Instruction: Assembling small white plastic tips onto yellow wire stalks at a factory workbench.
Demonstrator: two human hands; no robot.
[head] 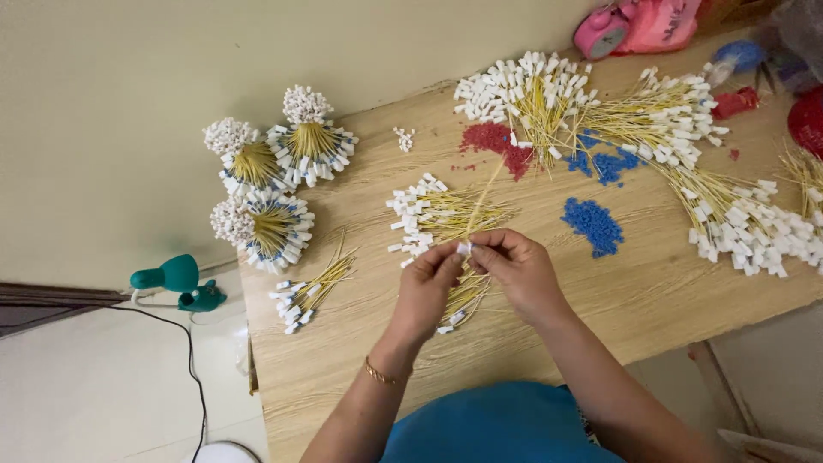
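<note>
the person's left hand [426,287] and right hand [517,267] meet over the middle of the wooden table [651,296], fingertips pinched together on a small white connector [464,248] at the end of a thin yellow wire [485,195] that runs up and away across the table. both hands are closed on that piece, the left from the left side, the right from the right. under the hands lies a loose bundle of yellow wires with white ends [463,300], and just above them a fan of the same wires [433,214] is spread flat on the table.

to the left, a smaller bunch of wires [310,291] lies near the table edge, and three tied round bundles [273,176] sit at the far left corner. a blue pile of small beads [593,225] lies to the right of the hands, a red pile [497,141] farther up, and large heaps of wires [600,111] stretch along the far and right side. a pink object [634,24] sits at the top edge. a teal lamp [176,281] stands beside the table on the left.
</note>
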